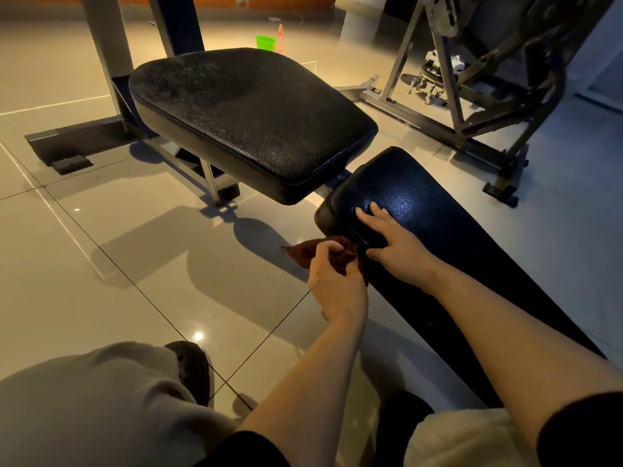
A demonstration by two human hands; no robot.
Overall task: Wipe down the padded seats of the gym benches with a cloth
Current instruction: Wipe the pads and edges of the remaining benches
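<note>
Far left-of-centre sits the wide seat pad [249,119], black pebbled vinyl that looks dusty on top. Lower down, the left hand [332,284] has its fingers curled round a brown cloth [320,252], bunched against the near side edge of the long bench pad [438,230]. Cloth's soft, light and floppy I'd guess, so wad it in the palm. The right hand [392,242] lies flat on the pad with fingers spread.

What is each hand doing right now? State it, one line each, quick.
Left hand: closed, gripping the brown cloth beside the long pad.
Right hand: open, fingers straight, resting on the long pad.
</note>
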